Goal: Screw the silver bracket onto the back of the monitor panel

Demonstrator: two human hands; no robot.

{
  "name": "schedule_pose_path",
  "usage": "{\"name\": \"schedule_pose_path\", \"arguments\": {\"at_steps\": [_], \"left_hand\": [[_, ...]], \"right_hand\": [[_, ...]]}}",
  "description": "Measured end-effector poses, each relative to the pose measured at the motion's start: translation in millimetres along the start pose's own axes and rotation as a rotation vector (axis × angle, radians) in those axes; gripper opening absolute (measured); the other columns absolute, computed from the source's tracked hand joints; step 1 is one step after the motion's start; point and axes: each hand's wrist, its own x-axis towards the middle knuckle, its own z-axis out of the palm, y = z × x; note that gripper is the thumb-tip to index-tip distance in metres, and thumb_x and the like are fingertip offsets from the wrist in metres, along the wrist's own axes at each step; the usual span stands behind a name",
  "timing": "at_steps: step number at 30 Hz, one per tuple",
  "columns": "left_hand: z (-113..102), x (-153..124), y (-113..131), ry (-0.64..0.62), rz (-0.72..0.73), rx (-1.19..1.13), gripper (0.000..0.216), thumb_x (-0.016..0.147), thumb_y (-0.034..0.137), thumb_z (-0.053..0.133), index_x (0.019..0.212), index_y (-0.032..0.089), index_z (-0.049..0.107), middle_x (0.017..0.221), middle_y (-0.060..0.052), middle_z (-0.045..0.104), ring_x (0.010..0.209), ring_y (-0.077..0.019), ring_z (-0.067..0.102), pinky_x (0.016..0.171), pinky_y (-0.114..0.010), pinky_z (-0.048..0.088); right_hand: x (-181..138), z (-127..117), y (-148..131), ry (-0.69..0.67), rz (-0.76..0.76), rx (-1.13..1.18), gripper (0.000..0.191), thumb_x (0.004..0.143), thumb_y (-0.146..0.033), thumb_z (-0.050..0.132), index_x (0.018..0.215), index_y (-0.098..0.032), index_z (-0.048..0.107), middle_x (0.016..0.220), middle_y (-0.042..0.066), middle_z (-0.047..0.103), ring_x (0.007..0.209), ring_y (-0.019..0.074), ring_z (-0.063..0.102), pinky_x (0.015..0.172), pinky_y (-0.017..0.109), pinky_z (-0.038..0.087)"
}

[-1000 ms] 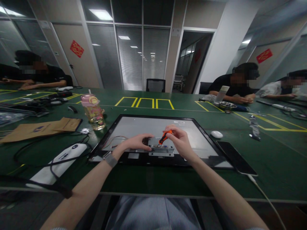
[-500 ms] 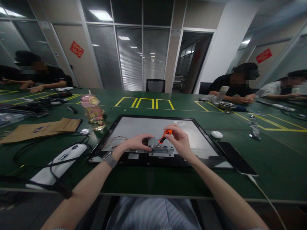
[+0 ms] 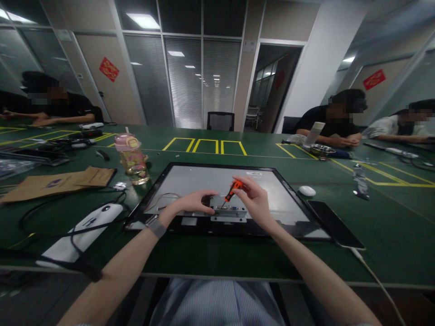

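Note:
A flat monitor panel [image 3: 190, 179] lies face down on the green table, its grey metal back up and a black frame around it. Near its front edge sits a small metal bracket plate [image 3: 229, 213]. My right hand [image 3: 253, 199] is closed on a small orange-handled screwdriver [image 3: 231, 191], whose tip points down and left onto the bracket. My left hand [image 3: 195, 202] rests on the panel just left of the bracket, fingers curled and pressing at its left edge. Thin wires [image 3: 163, 199] run over the panel to the left.
A pink-capped drink bottle [image 3: 132, 158] stands left of the panel, with brown envelopes [image 3: 57, 181], black cables and a white device [image 3: 81, 233] nearer. A white mouse [image 3: 306, 190] and a phone [image 3: 335, 223] lie on the right. Other people sit at the far left and right.
My right hand has shifted the screwdriver slightly left and turned it, so the handle now leans more upright. My left hand has stayed in place.

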Motion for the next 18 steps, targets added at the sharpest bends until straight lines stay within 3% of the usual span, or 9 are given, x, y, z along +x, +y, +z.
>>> {"name": "schedule_pose_path", "arguments": {"at_steps": [3,8,11,14,18], "left_hand": [[-0.6,-1.9,3.4,-0.002,-0.005,-0.011,0.076,0.065,0.048,0.071,0.131,0.021,0.045,0.139,-0.005,0.046,0.127,-0.0253,0.043,0.108,-0.035,0.031],[-0.8,-1.0,2.0,-0.009,0.007,-0.01,0.076,0.065,0.048,0.072,0.131,0.021,0.045,0.141,-0.005,0.043,0.13,-0.0257,0.039,0.11,-0.036,0.028],[-0.6,-0.5,0.5,-0.009,-0.01,-0.018,0.077,0.064,0.049,0.071,0.132,0.023,0.044,0.141,-0.004,0.043,0.129,-0.0262,0.039,0.109,-0.037,0.029],[-1.0,-0.9,1.0,-0.015,-0.008,-0.014,0.077,0.065,0.05,0.071,0.132,0.023,0.044,0.14,-0.004,0.043,0.129,-0.0259,0.04,0.109,-0.037,0.029],[-1.2,-0.7,1.1,-0.014,0.003,-0.007,0.076,0.065,0.049,0.071,0.131,0.024,0.044,0.141,-0.005,0.042,0.129,-0.0253,0.039,0.11,-0.037,0.028]], "right_hand": [[-0.7,-1.0,1.3,0.037,-0.029,-0.101,0.031,0.083,-0.024,0.06,0.113,-0.028,0.062,0.098,0.005,0.057,0.09,0.018,0.058,0.082,0.036,0.051],[-0.5,-1.2,-5.4,-0.128,-0.012,0.054,0.041,0.091,-0.022,0.044,0.131,-0.031,0.047,0.126,0.008,0.051,0.105,0.019,0.059,0.091,0.039,0.049],[-0.1,-0.2,-3.2,-0.05,-0.035,-0.018,0.039,0.088,-0.023,0.051,0.125,-0.031,0.052,0.109,0.006,0.059,0.098,0.0191,0.06,0.087,0.039,0.05],[0.1,-0.8,0.0,0.044,-0.07,-0.164,0.035,0.083,-0.025,0.059,0.118,-0.029,0.059,0.096,0.006,0.057,0.087,0.0188,0.058,0.083,0.039,0.051],[0.1,-3.2,-2.4,-0.05,-0.083,-0.134,0.04,0.089,-0.024,0.049,0.128,-0.029,0.05,0.115,0.009,0.054,0.099,0.0208,0.058,0.089,0.042,0.048]]}}
